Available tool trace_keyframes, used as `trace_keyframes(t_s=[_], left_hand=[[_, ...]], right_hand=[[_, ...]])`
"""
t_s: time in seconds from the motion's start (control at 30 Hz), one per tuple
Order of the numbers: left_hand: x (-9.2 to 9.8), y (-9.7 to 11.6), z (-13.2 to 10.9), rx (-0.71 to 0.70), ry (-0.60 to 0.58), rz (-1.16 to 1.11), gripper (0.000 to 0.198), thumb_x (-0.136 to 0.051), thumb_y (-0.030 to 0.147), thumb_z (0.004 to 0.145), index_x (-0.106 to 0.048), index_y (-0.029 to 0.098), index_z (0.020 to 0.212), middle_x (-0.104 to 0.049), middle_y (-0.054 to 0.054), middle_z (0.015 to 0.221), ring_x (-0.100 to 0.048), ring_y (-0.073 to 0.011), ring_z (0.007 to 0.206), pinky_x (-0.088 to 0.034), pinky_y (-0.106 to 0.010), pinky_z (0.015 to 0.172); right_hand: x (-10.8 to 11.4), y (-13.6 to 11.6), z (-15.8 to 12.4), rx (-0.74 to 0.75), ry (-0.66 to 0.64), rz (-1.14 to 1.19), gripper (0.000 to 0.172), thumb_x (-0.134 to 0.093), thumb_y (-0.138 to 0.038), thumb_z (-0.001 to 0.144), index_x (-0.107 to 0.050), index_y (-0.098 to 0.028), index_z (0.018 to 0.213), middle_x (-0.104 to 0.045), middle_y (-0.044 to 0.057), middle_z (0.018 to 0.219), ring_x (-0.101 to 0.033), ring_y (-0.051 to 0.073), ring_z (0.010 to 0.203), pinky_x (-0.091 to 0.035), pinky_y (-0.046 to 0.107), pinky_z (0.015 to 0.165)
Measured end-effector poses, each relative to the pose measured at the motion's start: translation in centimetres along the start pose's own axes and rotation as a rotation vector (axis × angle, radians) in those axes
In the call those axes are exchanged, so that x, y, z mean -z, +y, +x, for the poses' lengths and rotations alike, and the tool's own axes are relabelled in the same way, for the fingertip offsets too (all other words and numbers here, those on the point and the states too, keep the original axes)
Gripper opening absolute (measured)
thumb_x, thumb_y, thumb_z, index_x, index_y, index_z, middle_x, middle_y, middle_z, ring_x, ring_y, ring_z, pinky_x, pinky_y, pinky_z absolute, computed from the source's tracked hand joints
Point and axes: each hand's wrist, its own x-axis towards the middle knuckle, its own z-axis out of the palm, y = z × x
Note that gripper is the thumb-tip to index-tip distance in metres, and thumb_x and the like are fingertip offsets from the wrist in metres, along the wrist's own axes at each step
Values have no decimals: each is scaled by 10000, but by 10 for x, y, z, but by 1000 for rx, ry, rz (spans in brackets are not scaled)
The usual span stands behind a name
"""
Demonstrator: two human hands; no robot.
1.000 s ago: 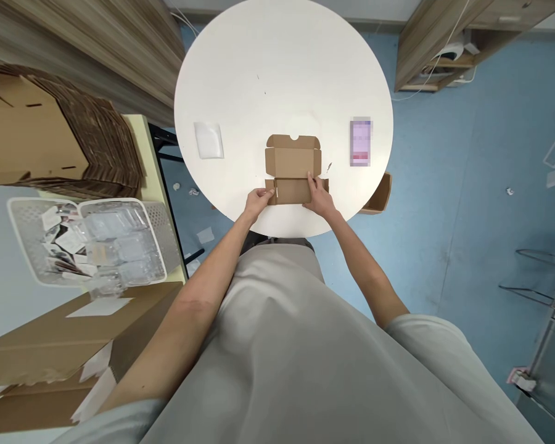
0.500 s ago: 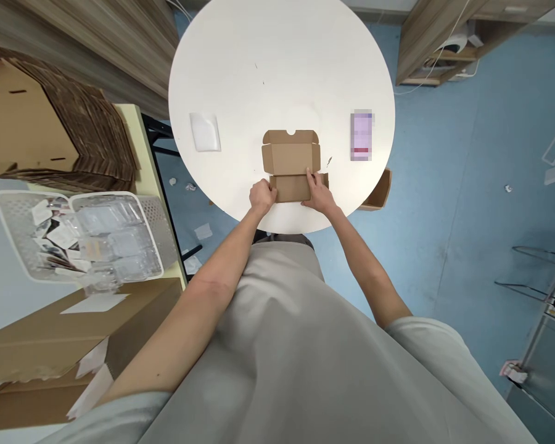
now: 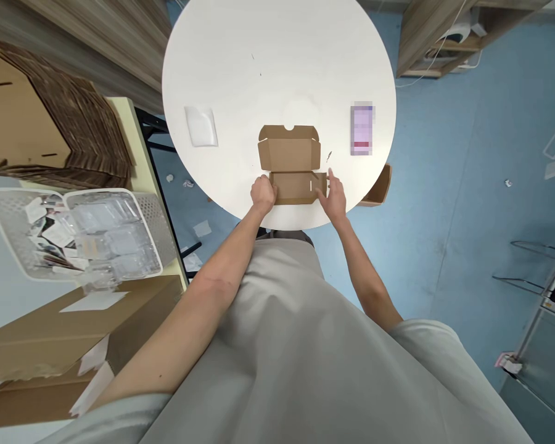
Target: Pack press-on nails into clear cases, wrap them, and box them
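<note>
A small brown cardboard box (image 3: pixel 292 187) lies on the white round table in front of me, its lid (image 3: pixel 290 154) unfolded away from me with the side flaps spread. My left hand (image 3: pixel 263 193) is closed on the box's left side wall, thumb at the inner edge. At the right end, my right hand (image 3: pixel 335 196) has its fingers apart, the thumb and fingertips close to the right side flap. Whether those fingertips touch the cardboard I cannot tell. A light slot shows in the box floor near that end.
On the table (image 3: pixel 277 68) lie a white plastic packet (image 3: pixel 201 127) at left and a blurred purple item (image 3: pixel 361 129) at right. Further left are flattened cardboard stacks (image 3: pixel 23 117), white baskets (image 3: pixel 115 228) and a large carton (image 3: pixel 134 327). An open carton (image 3: pixel 378 188) stands below the table's right edge.
My right hand has moved right, off the box floor to its right end, and its fingers have spread. The slot in the floor is now uncovered. My left hand stays on the left wall.
</note>
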Motion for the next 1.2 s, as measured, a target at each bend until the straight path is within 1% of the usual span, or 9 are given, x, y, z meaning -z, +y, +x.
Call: trace_keyframes(t_s=[0.13, 0.23, 0.3, 0.5, 0.63, 0.77, 0.87, 1.0, 1.2], left_hand=[[-2, -2, 0, -8, 13, -52, 317, -554, 216, 1058, -654, 173, 1356, -706, -242, 1430, -682, -443, 1353, -537, -548, 1154], [-4, -4, -1, -12, 27, -89, 330, -581, 210, 1040, -665, 167, 1356, -702, -254, 1425, -677, -468, 1363, -532, -577, 1165], [-5, -4, -1, -19, 41, -106, 330, -583, 196, 1026, -675, 164, 1341, -708, -258, 1406, -676, -475, 1352, -533, -590, 1158], [-9, -2, -1, 2, 69, -152, 271, -583, 173, 1017, -689, 187, 1265, -721, -230, 1355, -665, -456, 1323, -523, -564, 1145], [-10, -2, -2, 6, 64, -201, 244, -611, 197, 1008, -692, 194, 1238, -715, -221, 1336, -657, -464, 1321, -509, -569, 1148], [-10, -2, -2, 0, 67, -205, 268, -613, 186, 999, -688, 187, 1257, -713, -228, 1336, -653, -481, 1332, -497, -589, 1167], [-9, -2, -2, -6, 52, -171, 288, -589, 174, 1005, -684, 180, 1277, -710, -234, 1355, -664, -478, 1317, -515, -588, 1147], [-9, -2, -2, -12, 39, -163, 295, -597, 184, 1007, -683, 186, 1289, -708, -237, 1372, -666, -486, 1327, -521, -588, 1143], [-9, -3, -5, -15, 37, -204, 304, -617, 208, 1006, -685, 202, 1302, -705, -234, 1379, -672, -496, 1334, -519, -593, 1143]], right_hand=[[2, 13, -5, -268, -11, 61, 669, -596, -465, 1124, -487, -172, 1715, -728, 220, 1479, -753, 346, 1245, -636, 543, 1104], [1, 6, -6, -293, -82, 117, 378, -531, -351, 1148, -652, -181, 1463, -790, 181, 1388, -790, 300, 1165, -631, 474, 1077], [-1, -5, -8, -290, -83, 112, 307, -474, -299, 1163, -663, -186, 1376, -805, 188, 1360, -794, 304, 1206, -621, 460, 1071], [-17, -42, -14, -190, -154, 50, 349, -524, -442, 1192, -634, -195, 1412, -795, 196, 1405, -766, 347, 1323, -604, 478, 1108], [-23, -47, -1, -216, -138, 38, 486, -610, -596, 1160, -646, -196, 1434, -751, 201, 1477, -766, 327, 1261, -611, 458, 1087], [-22, -38, 15, -258, -152, -22, 317, -698, -433, 1114, -694, -163, 1280, -773, 192, 1347, -755, 309, 1170, -604, 437, 1053], [-24, -33, 18, -264, -206, -68, 191, -577, -333, 1142, -694, -187, 1182, -795, 167, 1169, -751, 325, 1075, -604, 455, 991], [-31, -33, 18, -249, -239, -170, 271, -423, -247, 1149, -691, -214, 1139, -793, 189, 1066, -749, 377, 1000, -617, 520, 937], [-36, -38, 24, -252, -237, -234, 254, -460, -233, 1138, -713, -202, 1148, -791, 210, 1055, -767, 411, 1037, -636, 566, 947]])
